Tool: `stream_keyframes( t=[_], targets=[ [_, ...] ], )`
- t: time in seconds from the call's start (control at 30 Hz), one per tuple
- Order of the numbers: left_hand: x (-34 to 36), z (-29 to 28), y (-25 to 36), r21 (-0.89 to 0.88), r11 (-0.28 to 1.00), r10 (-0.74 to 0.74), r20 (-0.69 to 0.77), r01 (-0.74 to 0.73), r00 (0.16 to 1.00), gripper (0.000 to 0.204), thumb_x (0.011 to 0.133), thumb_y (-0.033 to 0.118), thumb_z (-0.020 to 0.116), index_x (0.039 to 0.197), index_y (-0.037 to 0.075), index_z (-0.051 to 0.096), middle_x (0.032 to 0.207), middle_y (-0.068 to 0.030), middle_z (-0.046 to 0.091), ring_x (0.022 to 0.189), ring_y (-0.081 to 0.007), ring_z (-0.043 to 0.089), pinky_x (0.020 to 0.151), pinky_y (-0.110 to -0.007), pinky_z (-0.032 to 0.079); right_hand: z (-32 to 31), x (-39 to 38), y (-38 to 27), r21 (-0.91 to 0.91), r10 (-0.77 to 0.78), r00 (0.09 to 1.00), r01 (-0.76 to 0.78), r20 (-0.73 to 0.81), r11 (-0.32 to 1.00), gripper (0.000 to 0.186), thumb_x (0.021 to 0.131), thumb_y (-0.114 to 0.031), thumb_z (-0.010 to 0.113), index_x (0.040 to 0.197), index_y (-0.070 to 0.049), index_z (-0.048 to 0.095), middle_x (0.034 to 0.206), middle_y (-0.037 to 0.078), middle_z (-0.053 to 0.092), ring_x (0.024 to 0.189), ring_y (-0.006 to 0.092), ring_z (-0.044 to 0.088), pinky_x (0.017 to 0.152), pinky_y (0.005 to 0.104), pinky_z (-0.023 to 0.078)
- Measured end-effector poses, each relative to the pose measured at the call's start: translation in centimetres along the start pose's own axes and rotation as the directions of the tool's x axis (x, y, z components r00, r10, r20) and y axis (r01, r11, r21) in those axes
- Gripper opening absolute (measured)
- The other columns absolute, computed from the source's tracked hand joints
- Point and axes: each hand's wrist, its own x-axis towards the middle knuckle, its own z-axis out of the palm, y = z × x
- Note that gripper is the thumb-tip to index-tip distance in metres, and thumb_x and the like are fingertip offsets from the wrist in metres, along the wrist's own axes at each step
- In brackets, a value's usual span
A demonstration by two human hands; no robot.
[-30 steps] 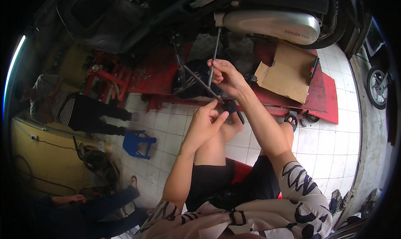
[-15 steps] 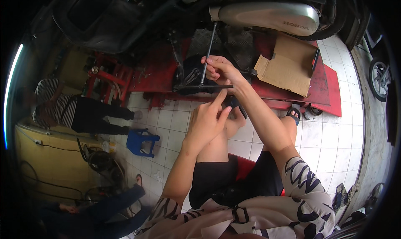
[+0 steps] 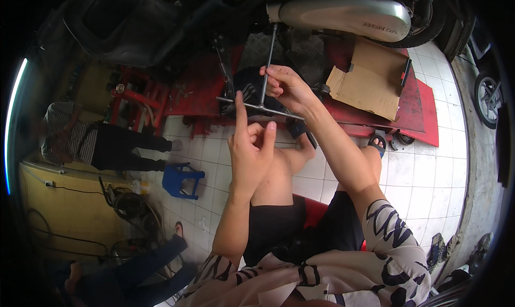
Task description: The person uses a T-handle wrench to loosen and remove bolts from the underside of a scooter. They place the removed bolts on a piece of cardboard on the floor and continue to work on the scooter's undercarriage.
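My right hand (image 3: 287, 89) is closed around the long shaft of a steel T-handle wrench (image 3: 272, 44), whose upper end meets the underside of a dark motorcycle (image 3: 118, 30) beside its silver housing (image 3: 343, 16). The wrench's crossbar (image 3: 279, 112) lies slightly tilted below my right hand. My left hand (image 3: 252, 138) holds nothing: its index finger stretches up to the crossbar's left part, seemingly touching it, while the other fingers are loosely bent and the thumb stands apart.
A red lift platform (image 3: 418, 124) carries an opened cardboard box (image 3: 365, 84). At left are a red metal frame (image 3: 129, 95), a blue stool (image 3: 182, 181), a standing person (image 3: 80, 135) and another person's legs (image 3: 150, 258). A wheel (image 3: 485, 100) stands at far right.
The wrench's crossbar has swung round from a steeper slant. My left hand has risen leftward, its index finger now stretched up. My right hand has moved slightly up and left.
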Motion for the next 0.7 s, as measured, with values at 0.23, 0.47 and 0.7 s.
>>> stream_keyframes(
  t=[0.23, 0.47, 0.7],
  targets=[
    [-0.6, 0.0, -0.3, -0.179, 0.983, 0.038, 0.454, 0.049, 0.890, 0.064, 0.088, 0.003, 0.059, 0.142, -0.007, 0.027, 0.058, 0.0007, 0.050, 0.053, -0.0012, 0.040, 0.050, -0.017, 0.034, 0.5, 0.0, 0.0, -0.018, 0.010, 0.999, -0.011, -0.037, 1.000, 0.015, 0.094, -0.015, 0.053, 0.097, -0.001, 0.058, 0.061, -0.005, 0.046, 0.049, 0.0032, 0.037, 0.049, 0.0204, 0.029],
    [-1.0, -1.0, -2.4, 0.012, 0.965, -0.236, 0.461, 0.260, 0.856, 0.073, 0.089, 0.002, 0.058, 0.147, -0.003, 0.013, 0.060, -0.0005, 0.053, 0.057, -0.0020, 0.046, 0.056, -0.015, 0.037, 0.4, 0.1, 0.0, 0.010, 0.005, 1.000, -0.004, -0.011, 1.000, 0.015, 0.094, -0.015, 0.053, 0.098, -0.001, 0.058, 0.061, -0.004, 0.047, 0.049, 0.0029, 0.037, 0.049, 0.0204, 0.029],
    [-1.0, -1.4, -1.5, -0.157, 0.958, -0.185, 0.308, 0.242, 0.933, 0.075, 0.090, 0.002, 0.055, 0.149, 0.003, 0.008, 0.066, -0.0013, 0.055, 0.060, -0.0032, 0.048, 0.057, -0.016, 0.039, 0.6, -0.1, -0.3, -0.005, -0.021, 0.999, 0.020, -0.030, 1.000, 0.016, 0.095, -0.014, 0.052, 0.098, 0.000, 0.058, 0.061, -0.004, 0.046, 0.048, 0.0030, 0.037, 0.049, 0.0202, 0.029]
  ],
)
